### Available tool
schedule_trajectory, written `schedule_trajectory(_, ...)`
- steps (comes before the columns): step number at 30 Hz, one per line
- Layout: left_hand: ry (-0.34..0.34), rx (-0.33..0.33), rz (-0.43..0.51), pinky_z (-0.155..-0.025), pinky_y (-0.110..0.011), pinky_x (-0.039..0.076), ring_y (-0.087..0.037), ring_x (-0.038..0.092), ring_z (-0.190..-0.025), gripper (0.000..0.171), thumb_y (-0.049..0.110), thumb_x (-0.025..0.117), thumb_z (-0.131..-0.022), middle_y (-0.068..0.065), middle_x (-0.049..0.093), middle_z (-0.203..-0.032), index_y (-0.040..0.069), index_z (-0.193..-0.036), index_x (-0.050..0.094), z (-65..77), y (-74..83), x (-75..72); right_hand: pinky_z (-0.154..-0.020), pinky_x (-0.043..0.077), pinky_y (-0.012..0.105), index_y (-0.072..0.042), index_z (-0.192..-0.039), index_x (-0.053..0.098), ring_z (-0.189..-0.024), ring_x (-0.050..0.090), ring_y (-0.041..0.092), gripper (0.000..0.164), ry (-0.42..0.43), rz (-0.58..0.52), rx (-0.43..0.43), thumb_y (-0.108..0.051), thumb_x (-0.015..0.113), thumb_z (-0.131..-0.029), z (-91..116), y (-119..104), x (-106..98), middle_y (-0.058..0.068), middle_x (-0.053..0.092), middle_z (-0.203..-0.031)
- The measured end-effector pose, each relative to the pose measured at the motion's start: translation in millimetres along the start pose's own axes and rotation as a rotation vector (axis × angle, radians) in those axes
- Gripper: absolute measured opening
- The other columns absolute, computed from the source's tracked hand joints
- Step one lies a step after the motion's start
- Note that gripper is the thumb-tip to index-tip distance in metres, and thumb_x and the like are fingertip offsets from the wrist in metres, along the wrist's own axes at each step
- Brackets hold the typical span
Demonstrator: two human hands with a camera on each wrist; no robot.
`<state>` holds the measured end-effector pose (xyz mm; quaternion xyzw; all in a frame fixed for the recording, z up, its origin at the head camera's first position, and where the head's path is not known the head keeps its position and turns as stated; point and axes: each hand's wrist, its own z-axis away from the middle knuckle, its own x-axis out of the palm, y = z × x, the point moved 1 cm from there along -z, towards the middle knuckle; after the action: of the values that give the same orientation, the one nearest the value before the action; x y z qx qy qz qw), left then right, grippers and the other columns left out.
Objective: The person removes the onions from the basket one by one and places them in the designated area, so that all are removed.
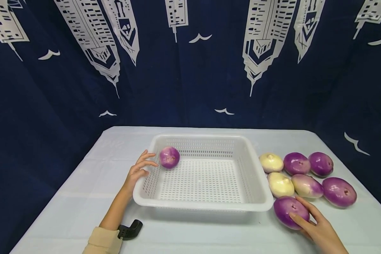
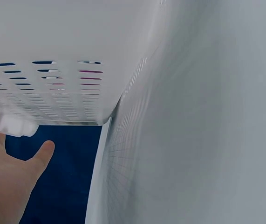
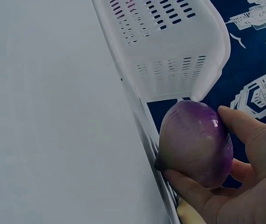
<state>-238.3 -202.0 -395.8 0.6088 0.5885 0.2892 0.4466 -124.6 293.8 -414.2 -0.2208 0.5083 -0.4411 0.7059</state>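
My right hand grips a glossy purple onion near the front right corner of the white basket. In the right wrist view, thumb and fingers wrap the onion, whose pale side and pointed tip show. My left hand has its fingers spread at the left rim of the basket, holding nothing. Its thumb stands apart from the fingers in the left wrist view. Inside the basket, at the back left, lies a purple onion.
Right of the basket, several onions lie grouped on the white table: two pale yellow ones, including a front one, a purple-and-white one, and purple ones such as the far right one. A dark blue patterned cloth hangs behind.
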Motion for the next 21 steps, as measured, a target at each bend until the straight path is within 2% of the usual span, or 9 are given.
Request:
schedule_trajectory(3, 0.003, -0.003, -0.001, -0.107, -0.063, -0.008, -0.027, 0.0, -0.141, 0.035, -0.001, 0.039, -0.069, 0.011, 0.045, -0.128, 0.002, -0.091, 0.065, -0.3, 0.8, -0.2, -0.078, 0.053, 0.027, -0.014, -0.146, 0.002, -0.107, 0.051, 0.023, 0.081, 0.0, -0.005, -0.018, -0.048, 0.047, -0.088, 0.0, -0.1, -0.2, 0.029, 0.006, -0.147)
schedule_trajectory(5, 0.001, -0.006, 0.002, -0.107, -0.063, -0.008, -0.027, 0.0, -0.141, 0.035, -0.001, 0.039, -0.069, 0.011, 0.045, -0.128, 0.005, -0.091, 0.066, -0.3, 0.8, -0.4, -0.082, 0.053, 0.032, -0.013, -0.146, 0.001, -0.11, 0.052, 0.028, 0.082, 0.0, -0.003, -0.018, -0.049, 0.046, -0.088, 0.4, -0.1, -0.1, 0.028, 0.008, -0.147)
schedule_trajectory(9, 0.0, -0.013, 0.007, -0.107, -0.063, -0.007, -0.027, 0.0, -0.141, 0.037, -0.001, 0.039, -0.069, 0.01, 0.045, -0.129, 0.011, -0.09, 0.067, 0.5, 0.0, -0.2, -0.09, 0.048, 0.042, -0.013, -0.146, 0.0, -0.124, 0.035, 0.046, 0.085, 0.005, 0.024, -0.006, -0.055, 0.045, -0.086, 0.1, 1.2, -0.2, 0.027, 0.008, -0.148)
schedule_trajectory(12, 0.004, -0.016, 0.005, -0.107, -0.062, -0.007, -0.026, 0.0, -0.141, 0.035, -0.001, 0.039, -0.069, 0.009, 0.045, -0.129, 0.006, -0.091, 0.066, 0.6, 0.3, 0.4, -0.091, 0.048, 0.043, -0.014, -0.146, 0.002, -0.128, 0.026, 0.049, 0.085, 0.008, 0.03, -0.009, -0.056, 0.044, -0.085, -1.2, 3.2, -1.0, 0.026, 0.008, -0.148)
schedule_trajectory(14, 0.007, -0.017, 0.003, -0.107, -0.062, -0.007, -0.026, 0.0, -0.141, 0.034, 0.0, 0.039, -0.069, 0.01, 0.045, -0.129, 0.002, -0.091, 0.065, 0.4, 0.8, 0.6, -0.087, 0.05, 0.037, -0.014, -0.146, 0.003, -0.128, 0.027, 0.048, 0.084, 0.023, 0.028, -0.029, -0.055, 0.045, -0.086, -2.2, 5.1, -1.6, 0.026, 0.008, -0.149)
schedule_trajectory(17, 0.011, -0.021, 0.002, -0.107, -0.062, -0.007, -0.026, 0.001, -0.141, 0.035, 0.0, 0.039, -0.069, 0.012, 0.045, -0.128, 0.005, -0.09, 0.066, -0.1, 1.7, 0.4, -0.079, 0.05, 0.018, -0.017, -0.147, 0.006, -0.113, 0.05, 0.009, 0.081, 0.061, 0.005, -0.067, -0.052, 0.046, -0.086, -3.6, 9.2, -1.7, 0.024, 0.01, -0.149)
schedule_trajectory(19, 0.007, -0.02, 0.006, -0.107, -0.063, -0.007, -0.026, 0.0, -0.141, 0.036, 0.0, 0.039, -0.069, 0.013, 0.045, -0.127, 0.009, -0.09, 0.067, -0.2, 2.3, 0.4, -0.072, 0.045, 0.007, -0.019, -0.147, 0.008, -0.094, 0.047, -0.015, 0.078, 0.096, -0.02, -0.096, -0.049, 0.048, -0.087, -3.9, 11.9, -0.9, 0.022, 0.012, -0.149)
schedule_trajectory(20, 0.005, -0.018, 0.006, -0.107, -0.063, -0.007, -0.026, 0.0, -0.141, 0.037, -0.001, 0.039, -0.069, 0.013, 0.045, -0.127, 0.011, -0.089, 0.067, -0.2, 2.3, 0.3, -0.069, 0.042, 0.003, -0.02, -0.147, 0.009, -0.087, 0.04, -0.023, 0.077, 0.11, -0.03, -0.111, -0.048, 0.049, -0.087, -4.1, 12.9, -0.3, 0.021, 0.012, -0.149)
schedule_trajectory(21, 0.004, -0.016, 0.006, -0.107, -0.063, -0.007, -0.027, 0.0, -0.141, 0.038, -0.001, 0.039, -0.069, 0.012, 0.045, -0.127, 0.013, -0.089, 0.067, -0.3, 2.3, 0.2, -0.068, 0.039, 0.001, -0.021, -0.147, 0.009, -0.088, 0.041, -0.024, 0.076, 0.115, -0.039, -0.119, -0.047, 0.049, -0.087, -4.1, 13.5, 0.0, 0.02, 0.012, -0.15)
